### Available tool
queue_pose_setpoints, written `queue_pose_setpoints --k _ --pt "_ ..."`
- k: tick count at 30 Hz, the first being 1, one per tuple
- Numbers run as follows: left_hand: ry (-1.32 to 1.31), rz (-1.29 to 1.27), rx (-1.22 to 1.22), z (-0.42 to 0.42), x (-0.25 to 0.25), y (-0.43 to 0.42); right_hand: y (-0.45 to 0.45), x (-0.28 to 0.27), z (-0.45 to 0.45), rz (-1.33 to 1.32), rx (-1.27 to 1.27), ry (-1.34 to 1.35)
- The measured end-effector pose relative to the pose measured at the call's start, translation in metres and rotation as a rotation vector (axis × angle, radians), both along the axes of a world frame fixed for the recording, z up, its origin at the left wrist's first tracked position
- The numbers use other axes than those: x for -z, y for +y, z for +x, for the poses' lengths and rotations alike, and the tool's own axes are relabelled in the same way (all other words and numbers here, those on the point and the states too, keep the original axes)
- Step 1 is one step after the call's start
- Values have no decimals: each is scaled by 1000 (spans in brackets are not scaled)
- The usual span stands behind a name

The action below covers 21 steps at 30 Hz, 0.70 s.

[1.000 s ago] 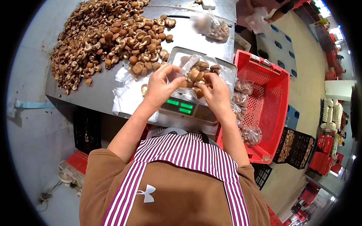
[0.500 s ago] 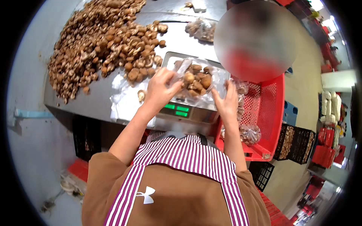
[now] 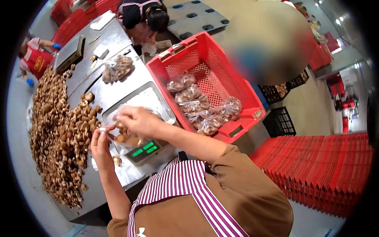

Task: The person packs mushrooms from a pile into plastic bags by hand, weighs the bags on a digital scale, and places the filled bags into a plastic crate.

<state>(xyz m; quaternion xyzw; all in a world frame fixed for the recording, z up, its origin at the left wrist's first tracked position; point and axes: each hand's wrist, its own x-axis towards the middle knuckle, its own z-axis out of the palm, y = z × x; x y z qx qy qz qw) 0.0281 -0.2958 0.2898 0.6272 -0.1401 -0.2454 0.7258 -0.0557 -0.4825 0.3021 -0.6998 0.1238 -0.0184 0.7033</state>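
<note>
A clear plastic bag of mushrooms (image 3: 121,138) rests on the digital scale (image 3: 170,114), whose green digits are lit at the front. My left hand (image 3: 100,144) is closed at the bag's left edge, with the plastic pinched at its fingertips. Reaching across the bag, my right hand (image 3: 138,120) has its fingers curled down on the gathered plastic near the bag's mouth and hides part of it. Loose brown mushrooms (image 3: 59,138) lie heaped left of my left hand. One single mushroom (image 3: 117,160) sits on white plastic sheets (image 3: 128,172) below the scale.
A red crate (image 3: 244,114) with several bagged mushroom packs (image 3: 193,98) stands right of the scale. Another filled bag (image 3: 117,69) lies beyond the scale on the metal table (image 3: 89,193). Stacked red crates (image 3: 316,170) are at the right. Two co-workers (image 3: 144,19) appear at the far side.
The view has swung right, showing more of the red crate. My hands, earlier apart on either side of the bag, are now close together at its mouth, gripping the plastic.
</note>
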Motion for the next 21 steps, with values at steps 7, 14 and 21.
queue_pose_setpoints --k 7,14,21 --pt "59 35 266 -25 -2 -8 3 27 14 54 -149 -115" --pt "-430 562 177 43 85 21 -12 90 -4 -801 25 -327" --pt "259 260 -33 117 165 42 40 101 -45 -793 4 -720"
